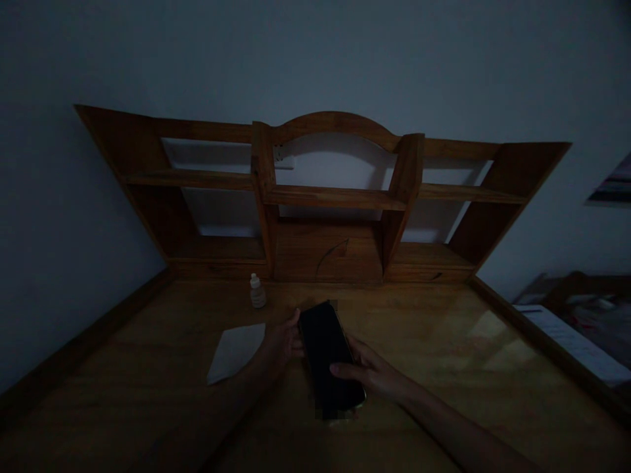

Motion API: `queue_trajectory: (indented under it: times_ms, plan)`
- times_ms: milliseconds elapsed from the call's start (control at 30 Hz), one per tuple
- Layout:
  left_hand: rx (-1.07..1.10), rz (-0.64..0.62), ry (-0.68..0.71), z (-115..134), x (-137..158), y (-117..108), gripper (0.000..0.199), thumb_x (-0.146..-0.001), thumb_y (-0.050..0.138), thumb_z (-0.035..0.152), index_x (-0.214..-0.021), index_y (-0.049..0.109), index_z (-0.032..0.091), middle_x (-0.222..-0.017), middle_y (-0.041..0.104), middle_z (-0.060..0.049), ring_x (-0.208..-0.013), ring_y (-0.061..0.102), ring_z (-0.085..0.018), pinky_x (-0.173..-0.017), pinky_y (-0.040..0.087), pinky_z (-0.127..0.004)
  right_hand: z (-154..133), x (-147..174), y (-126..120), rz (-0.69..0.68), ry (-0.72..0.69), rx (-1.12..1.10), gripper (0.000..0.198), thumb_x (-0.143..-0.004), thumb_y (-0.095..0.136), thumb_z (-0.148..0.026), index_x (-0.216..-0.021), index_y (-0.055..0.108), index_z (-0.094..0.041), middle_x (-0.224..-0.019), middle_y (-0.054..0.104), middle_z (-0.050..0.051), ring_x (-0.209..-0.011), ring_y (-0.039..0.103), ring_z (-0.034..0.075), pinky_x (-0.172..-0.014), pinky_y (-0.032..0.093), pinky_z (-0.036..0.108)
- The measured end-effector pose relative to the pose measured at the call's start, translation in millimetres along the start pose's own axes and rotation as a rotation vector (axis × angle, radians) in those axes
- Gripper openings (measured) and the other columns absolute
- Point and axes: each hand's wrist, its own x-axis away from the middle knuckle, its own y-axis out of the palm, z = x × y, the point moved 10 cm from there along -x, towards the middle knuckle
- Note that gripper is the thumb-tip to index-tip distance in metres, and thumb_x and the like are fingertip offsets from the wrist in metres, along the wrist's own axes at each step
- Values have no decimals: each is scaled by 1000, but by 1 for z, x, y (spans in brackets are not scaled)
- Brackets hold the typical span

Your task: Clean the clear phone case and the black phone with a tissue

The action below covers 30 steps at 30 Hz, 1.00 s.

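Note:
A dark smartphone (328, 351) with an unlit black screen is tilted in front of me, above the desk. My right hand (372, 371) grips its right side, with the thumb lying across the screen and the other fingers partly hidden behind. At the opposite edge, my left hand (286, 338) holds the phone with its fingertips; part of those fingers is in shadow. A white sheet of paper or cloth (235, 351) lies on the desk beside my left wrist. Beyond that hand stands a small bottle (257, 293) with a white cap, upright.
The wooden desk (434, 341) carries a shelf unit (335, 197) along its back, against the wall. A power socket (283, 157) shows through the shelves. Off the desk's right side are papers (572, 341) and dim clutter. The room is dark.

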Motion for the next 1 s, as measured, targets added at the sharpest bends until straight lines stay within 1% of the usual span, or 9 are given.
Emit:
queue_trajectory:
  times_ms: [133, 267, 400, 533, 600, 667, 767, 867, 1000]
  plan:
    - [39, -103, -56, 1, 3, 9, 52, -91, 47, 57, -113, 60, 12, -111, 68, -14, -85, 68, -22, -80, 53, -38, -6, 2, -2, 8, -23, 2, 65, -81, 76, -33, -139, 47, -25, -136, 59, 7, -126, 54, 27, -106, 43, 43]
    - [68, -202, -86, 2, 7, 15, 56, -89, 50, 59, -120, 58, 13, -119, 66, -14, -100, 67, -26, -89, 51, -39, -9, 4, -2, -1, -31, 5, 62, -82, 75, -31, -138, 49, -25, -136, 59, 7, -125, 55, 27, -107, 43, 43]
    - [81, -208, -105, -3, 5, 11, 55, -88, 53, 58, -119, 58, 13, -120, 66, -15, -99, 67, -26, -90, 50, -40, -9, 5, -2, -4, -24, -22, 65, -81, 76, -30, -139, 48, -24, -138, 58, 7, -128, 53, 27, -109, 40, 44]
    - [85, -257, -106, -4, 7, 17, 53, -90, 52, 56, -119, 59, 13, -120, 66, -16, -101, 67, -26, -90, 50, -38, -12, 6, 0, -23, -38, -27, 67, -81, 77, -28, -141, 47, -24, -140, 56, 7, -130, 51, 27, -110, 39, 44]
    - [75, -241, -118, -3, 9, 18, 52, -91, 50, 55, -120, 58, 12, -121, 66, -16, -99, 67, -25, -88, 50, -36, -13, 5, 0, -26, -44, -23, 66, -81, 77, -28, -140, 48, -25, -140, 57, 7, -130, 51, 27, -110, 40, 44]
    - [63, -188, -118, -2, 8, 16, 51, -92, 48, 54, -120, 57, 12, -121, 66, -16, -96, 68, -24, -86, 51, -35, -11, 4, 0, -14, -55, -6, 64, -81, 76, -29, -139, 48, -26, -139, 57, 6, -129, 52, 27, -109, 40, 45]
    - [29, -135, -76, 3, 3, 11, 53, -92, 47, 57, -120, 57, 13, -121, 66, -15, -96, 67, -23, -84, 51, -34, -7, 2, -4, 37, -77, 23, 62, -81, 77, -31, -137, 50, -27, -139, 57, 6, -129, 53, 27, -110, 39, 46]
    - [-17, -103, -25, 6, -3, 8, 57, -89, 49, 60, -119, 58, 12, -123, 64, -16, -99, 66, -25, -86, 51, -36, -3, 1, -6, 78, -80, 18, 61, -82, 76, -33, -137, 50, -27, -139, 57, 6, -130, 52, 27, -110, 38, 46]
    - [-57, -52, -9, 8, -4, 3, 62, -84, 55, 63, -115, 60, 10, -118, 66, -19, -102, 65, -29, -88, 51, -40, -5, 0, -1, 56, -83, 6, 65, -82, 76, -32, -140, 46, -27, -141, 55, 7, -130, 51, 27, -110, 39, 46]
